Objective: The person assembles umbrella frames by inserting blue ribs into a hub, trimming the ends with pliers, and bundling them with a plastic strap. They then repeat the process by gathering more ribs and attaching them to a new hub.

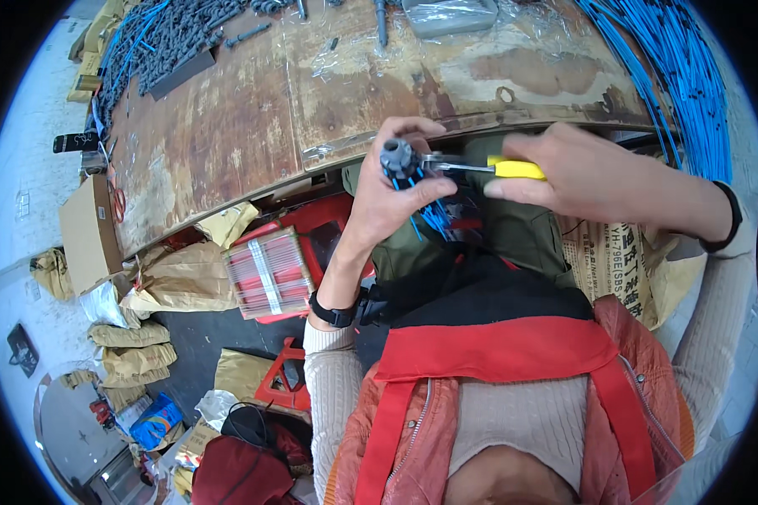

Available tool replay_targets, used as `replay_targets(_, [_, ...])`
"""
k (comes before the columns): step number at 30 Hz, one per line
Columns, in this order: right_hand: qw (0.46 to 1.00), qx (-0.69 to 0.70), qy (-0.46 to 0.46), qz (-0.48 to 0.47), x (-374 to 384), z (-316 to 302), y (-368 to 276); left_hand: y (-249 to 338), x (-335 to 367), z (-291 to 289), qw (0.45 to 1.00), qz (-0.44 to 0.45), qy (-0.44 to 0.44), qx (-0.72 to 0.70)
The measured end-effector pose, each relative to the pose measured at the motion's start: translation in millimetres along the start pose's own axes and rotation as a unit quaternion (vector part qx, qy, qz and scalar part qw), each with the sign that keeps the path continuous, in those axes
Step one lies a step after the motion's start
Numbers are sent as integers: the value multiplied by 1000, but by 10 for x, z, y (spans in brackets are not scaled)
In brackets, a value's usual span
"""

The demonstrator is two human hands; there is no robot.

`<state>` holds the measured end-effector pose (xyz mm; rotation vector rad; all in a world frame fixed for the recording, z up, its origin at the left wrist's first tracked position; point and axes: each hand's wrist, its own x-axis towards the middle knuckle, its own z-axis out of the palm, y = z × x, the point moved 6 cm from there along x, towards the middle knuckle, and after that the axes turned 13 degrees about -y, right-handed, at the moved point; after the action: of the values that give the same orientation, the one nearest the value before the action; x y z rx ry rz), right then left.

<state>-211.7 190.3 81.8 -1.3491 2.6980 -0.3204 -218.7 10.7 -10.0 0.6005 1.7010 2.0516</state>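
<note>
My left hand (377, 200) is wrapped round a grey ribbed plastic part (397, 157) with a round hole in its end. Thin blue strands (435, 219) hang below it, under my fingers. In my right hand (579, 171) is a pair of pliers (518, 169) with yellow handles; the fingers are slightly blurred. The metal jaws reach left and meet the side of the grey part, close to my left fingertips. Whether they bite on anything cannot be made out. Both hands are above my lap, just before the table's near edge.
A worn wooden table (227, 126) spans the far side. On it lie a heap of grey parts (173, 42), a clear tray (451, 17) and long blue strands (691, 76) at right. A red stool (333, 223) carries a banded bundle (269, 273) at left. Paper sacks (185, 273) stand nearby.
</note>
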Motion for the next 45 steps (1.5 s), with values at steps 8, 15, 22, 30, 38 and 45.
replay_targets(8, [805, 520, -248, 142, 16, 722, -151, 137, -147, -69, 996, -19, -46, 67])
replay_targets(15, [823, 471, -299, 107, 49, 359, -112, 94, -178, -55, 995, -33, -68, 67])
replay_targets(22, [754, 473, -402, 214, 3, 173, -214, 126, -195, 27, 993, -29, -97, 60])
replay_targets(30, [876, 269, -349, 198, 91, -70, -231, 185, -176, 105, 993, -24, -60, 99])
replay_targets(38, [981, 108, -25, 162, -52, 221, 213, 626, -584, -253, 962, 120, 227, 88])
replay_targets(45, [942, -235, 238, 23, -371, -130, 112, 1764, -1799, -710, 895, 320, 309, -23])
